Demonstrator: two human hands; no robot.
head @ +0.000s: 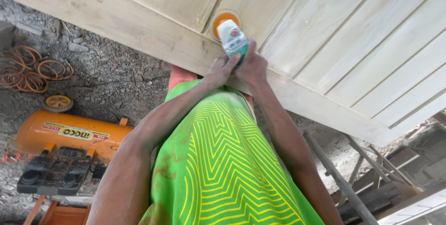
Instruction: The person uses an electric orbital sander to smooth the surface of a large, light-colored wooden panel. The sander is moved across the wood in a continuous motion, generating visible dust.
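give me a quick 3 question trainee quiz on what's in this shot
1. True or false: both hands grip the power sander.
2. What does the sander's orange disc press against?
A. the gravel ground
B. the pale wooden door panel
C. the orange tank
3. Which side of the picture shows the orange air compressor and the coiled hose?

Key
1. True: the left hand and right hand both close on its body.
2. B: the disc sits on the wooden door panel.
3. The left side, on the gravel ground.
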